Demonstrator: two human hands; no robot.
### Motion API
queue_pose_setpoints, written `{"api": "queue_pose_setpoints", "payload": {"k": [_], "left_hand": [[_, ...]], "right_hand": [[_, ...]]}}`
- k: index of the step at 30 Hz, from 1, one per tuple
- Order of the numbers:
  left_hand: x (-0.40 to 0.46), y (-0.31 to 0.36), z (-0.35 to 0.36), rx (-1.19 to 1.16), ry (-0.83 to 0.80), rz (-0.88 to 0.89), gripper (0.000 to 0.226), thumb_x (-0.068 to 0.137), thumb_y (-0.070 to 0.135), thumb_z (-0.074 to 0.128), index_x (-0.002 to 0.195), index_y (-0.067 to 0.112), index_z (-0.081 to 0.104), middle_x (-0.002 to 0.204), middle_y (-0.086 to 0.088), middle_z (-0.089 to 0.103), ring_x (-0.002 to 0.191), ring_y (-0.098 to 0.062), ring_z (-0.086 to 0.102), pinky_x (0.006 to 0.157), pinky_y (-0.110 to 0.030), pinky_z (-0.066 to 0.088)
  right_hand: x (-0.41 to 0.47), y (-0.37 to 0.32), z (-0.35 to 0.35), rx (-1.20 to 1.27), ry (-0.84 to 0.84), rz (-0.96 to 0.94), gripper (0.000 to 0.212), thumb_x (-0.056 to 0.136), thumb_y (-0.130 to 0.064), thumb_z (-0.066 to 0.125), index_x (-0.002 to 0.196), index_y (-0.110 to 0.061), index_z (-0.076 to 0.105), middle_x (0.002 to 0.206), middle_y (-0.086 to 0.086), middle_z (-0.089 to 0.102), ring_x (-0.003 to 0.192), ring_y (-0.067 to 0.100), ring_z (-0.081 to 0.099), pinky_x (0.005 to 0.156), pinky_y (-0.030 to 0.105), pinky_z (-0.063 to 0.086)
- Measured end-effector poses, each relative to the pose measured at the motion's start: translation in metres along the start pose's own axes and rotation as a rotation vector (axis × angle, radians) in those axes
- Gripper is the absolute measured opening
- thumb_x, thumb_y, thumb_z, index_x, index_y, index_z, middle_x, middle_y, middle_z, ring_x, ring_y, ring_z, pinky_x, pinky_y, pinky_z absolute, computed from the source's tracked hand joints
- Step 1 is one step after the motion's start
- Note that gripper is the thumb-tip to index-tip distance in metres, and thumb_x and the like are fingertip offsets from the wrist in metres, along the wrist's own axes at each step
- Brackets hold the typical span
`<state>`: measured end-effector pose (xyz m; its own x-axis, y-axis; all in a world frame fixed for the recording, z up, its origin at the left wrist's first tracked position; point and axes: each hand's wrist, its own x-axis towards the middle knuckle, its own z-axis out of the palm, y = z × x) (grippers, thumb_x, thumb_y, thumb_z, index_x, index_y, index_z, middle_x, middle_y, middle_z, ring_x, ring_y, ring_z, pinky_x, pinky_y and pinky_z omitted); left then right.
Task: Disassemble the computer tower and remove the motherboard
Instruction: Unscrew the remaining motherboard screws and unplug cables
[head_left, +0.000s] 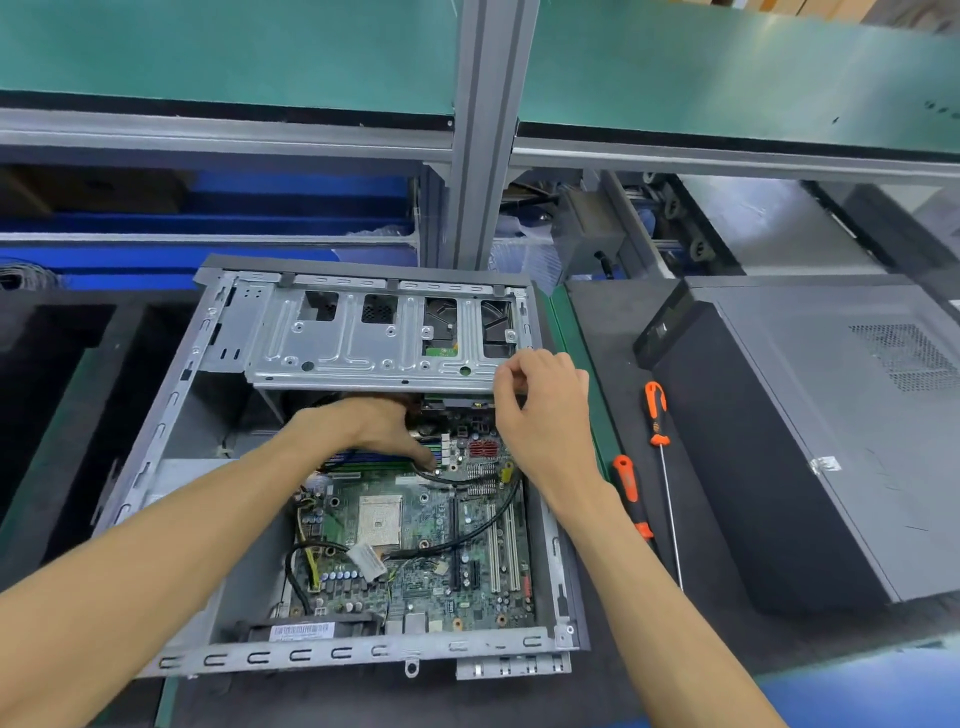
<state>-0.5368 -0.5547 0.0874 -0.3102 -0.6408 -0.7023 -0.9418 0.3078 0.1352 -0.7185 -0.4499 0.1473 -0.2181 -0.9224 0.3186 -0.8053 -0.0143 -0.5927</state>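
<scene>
No text, brand or number can be read anywhere. A white barcode sticker (300, 630) sits on the black fan at the near edge of the open computer case (171, 410), but its bars and print are too small and blurred to make out. A white tag (368, 561) on the cables over the motherboard (441, 545), just beyond that sticker, shows no legible print either.
</scene>
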Motion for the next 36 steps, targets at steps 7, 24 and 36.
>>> {"api": "queue_pose_setpoints", "payload": {"k": [7, 24, 36], "left_hand": [[-0.013, -0.011, 0.005, -0.03, 0.112, 0.088, 0.101, 0.072, 0.09, 0.043, 0.138, 0.014, 0.051, 0.137, -0.01, 0.058, 0.107, -0.024, 0.057, 0.086, -0.03, 0.043], [-0.077, 0.017, 0.062, 0.316, 0.209, 0.331, 0.099, 0.079, 0.065, 0.066, 0.151, 0.021, 0.013, 0.141, -0.015, 0.037, 0.126, -0.033, 0.046, 0.101, -0.045, 0.043], [-0.05, 0.013, 0.051, 0.296, 0.366, 0.254, 0.075, 0.086, 0.032, 0.064, 0.149, 0.013, 0.026, 0.148, -0.022, 0.029, 0.134, -0.035, 0.034, 0.108, -0.047, 0.033]], "right_hand": [[0.002, -0.001, 0.0, 0.0, 0.005, 0.015, 0.021, 0.1, -0.021, 0.053, 0.079, -0.021, 0.053, 0.075, -0.01, 0.048, 0.08, 0.016, 0.041, 0.08, 0.032, 0.027], [0.0, -0.005, -0.002, -0.105, -0.019, 0.003, 0.02, 0.1, -0.02, 0.052, 0.081, -0.016, 0.057, 0.081, -0.002, 0.053, 0.085, 0.023, 0.043, 0.082, 0.038, 0.033], [0.0, -0.005, -0.001, -0.122, -0.028, 0.016, 0.019, 0.099, -0.019, 0.053, 0.083, -0.013, 0.059, 0.081, 0.001, 0.055, 0.086, 0.024, 0.045, 0.082, 0.039, 0.034]]}}
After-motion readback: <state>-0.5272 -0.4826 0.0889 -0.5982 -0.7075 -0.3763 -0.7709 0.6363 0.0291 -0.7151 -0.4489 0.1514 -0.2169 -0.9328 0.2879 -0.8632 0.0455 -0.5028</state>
